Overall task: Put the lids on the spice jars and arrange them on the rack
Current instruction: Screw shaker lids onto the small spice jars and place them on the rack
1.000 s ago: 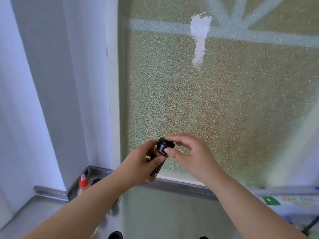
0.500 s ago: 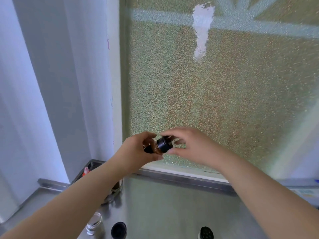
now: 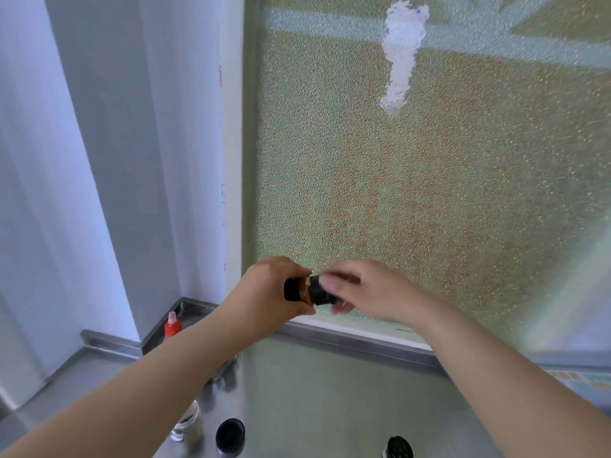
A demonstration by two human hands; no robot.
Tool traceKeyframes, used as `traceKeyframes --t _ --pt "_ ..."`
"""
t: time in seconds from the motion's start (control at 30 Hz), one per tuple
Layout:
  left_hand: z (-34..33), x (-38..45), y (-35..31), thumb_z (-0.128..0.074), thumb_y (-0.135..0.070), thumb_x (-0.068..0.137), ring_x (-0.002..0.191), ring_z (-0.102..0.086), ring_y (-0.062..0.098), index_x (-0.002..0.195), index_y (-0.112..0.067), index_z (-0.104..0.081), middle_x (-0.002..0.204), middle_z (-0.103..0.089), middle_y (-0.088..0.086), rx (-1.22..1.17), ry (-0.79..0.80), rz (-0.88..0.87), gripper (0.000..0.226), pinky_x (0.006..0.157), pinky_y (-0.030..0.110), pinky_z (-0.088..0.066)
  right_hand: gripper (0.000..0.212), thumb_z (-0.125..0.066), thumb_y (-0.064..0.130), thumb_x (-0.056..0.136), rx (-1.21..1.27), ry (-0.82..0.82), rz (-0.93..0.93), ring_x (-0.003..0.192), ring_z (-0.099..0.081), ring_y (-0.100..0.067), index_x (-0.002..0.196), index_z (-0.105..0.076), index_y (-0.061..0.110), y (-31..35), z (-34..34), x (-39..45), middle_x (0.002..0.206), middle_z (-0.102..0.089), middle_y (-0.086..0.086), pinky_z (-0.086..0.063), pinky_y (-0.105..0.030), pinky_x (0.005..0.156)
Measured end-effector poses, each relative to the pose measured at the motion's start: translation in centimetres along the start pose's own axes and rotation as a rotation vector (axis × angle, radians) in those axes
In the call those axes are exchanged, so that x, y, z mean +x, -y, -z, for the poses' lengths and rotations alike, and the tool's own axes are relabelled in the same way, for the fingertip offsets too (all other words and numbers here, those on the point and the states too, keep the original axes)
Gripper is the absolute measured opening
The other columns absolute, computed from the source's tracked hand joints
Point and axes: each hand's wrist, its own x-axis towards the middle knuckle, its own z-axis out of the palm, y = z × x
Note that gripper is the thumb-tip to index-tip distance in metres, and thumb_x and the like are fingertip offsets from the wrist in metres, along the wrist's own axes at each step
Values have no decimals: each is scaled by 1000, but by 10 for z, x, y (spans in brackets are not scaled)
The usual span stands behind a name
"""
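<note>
A person holds a small spice jar (image 3: 299, 289) on its side at chest height above a steel counter (image 3: 330, 398), the left hand (image 3: 267, 292) wrapped around the jar's body so it cannot turn, while the right hand (image 3: 367, 290) pinches the black lid (image 3: 320, 290) between thumb and fingertips at the jar's mouth. The split grip, one hand bracing and the other free to twist, suggests the lid is being screwed on; whether it is already seated on the threads is hard to say, since the fingers cover the joint and the picture is slightly blurred. Lifting the jar clear of the counter appears to give both wrists room to work. Below, near the frame's lower edge, a clear glass jar (image 3: 189, 421) stands open, with a black lid (image 3: 230, 436) just beside it and another dark, perforated-looking cap (image 3: 398, 448) well apart to the right, presumably waiting their turn. A red-capped bottle (image 3: 172, 327) stands in the corner by the wall. No rack is in view.
</note>
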Motion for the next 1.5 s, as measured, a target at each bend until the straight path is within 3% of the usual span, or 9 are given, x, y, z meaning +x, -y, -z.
traceKeyframes --t 0.1,0.17,0.27,0.33,0.5,0.77,1.0,1.37,1.5 --pt "1 -2 4 -81 -20 62 80 -50 11 102 -19 -66 78 -53 -12 -16 -11 18 43 67 5 -34 44 -30 55 91 52 68 -104 80 -68 -14 116 -52 26 -1 -7 1 100 -68 0 -55 -31 81" --pt "2 -2 9 -81 -20 62 81 -50 11 103 -18 -65 82 -55 -8 -10 -8 37 44 68 5 -34 47 -51 48 88 -54 47 0 97 -63 -2 132 -44 33 -5 -5 3 121 -57 16 -51 -27 91" --pt "3 -4 14 -81 -20 62 83 -51 11 103 -19 -65 86 -57 -5 -26 -17 56 44 69 6 -36 30 -65 35 84 -38 -82 87 76 -64 7 113 -59 30 -4 -14 9 92 -67 14 -50 -12 76" --pt "2 -6 17 -80 -20 63 82 -52 13 102 -19 -65 86 -58 -3 -15 -18 56 41 67 8 -35 16 -55 41 88 44 -130 59 65 -70 -9 93 -63 28 -3 -25 15 73 -69 2 -55 -23 69" --pt "9 -13 35 -80 -22 65 81 -53 12 101 -19 -63 81 -55 -11 -43 -17 125 40 65 5 -35 51 -67 38 81 -88 -45 97 87 -63 2 128 -49 40 1 -30 26 104 -61 20 -46 -14 79" --pt "20 -33 85 -80 -26 64 83 -57 13 92 -24 -63 88 -61 -4 -82 -101 256 33 71 19 -42 24 -57 42 87 -233 -77 225 54 -46 0 98 -65 22 24 -78 72 63 -54 11 -35 -14 51" --pt "43 -38 158 -74 -35 71 103 -48 7 133 -34 -33 121 -48 -13 -10 56 396 75 86 19 -34 38 -66 33 83 -228 -111 215 98 -62 -19 118 -59 19 41 -125 137 110 -68 -5 -47 -26 85" --pt "62 -56 244 -65 -27 80 100 -52 10 119 -25 -53 113 -55 -7 -3 -46 488 41 86 19 -36 43 -61 18 87 -402 0 44 111 -55 -32 128 -51 9 -6 -200 255 125 -53 -16 -43 -38 96" --pt "58 -63 263 -65 -25 80 95 -51 6 119 -25 -54 112 -56 -6 9 -43 490 40 73 0 -35 39 -61 18 87 -439 134 -38 112 -54 -32 125 -53 10 -35 -239 272 122 -54 -15 -42 -38 97"
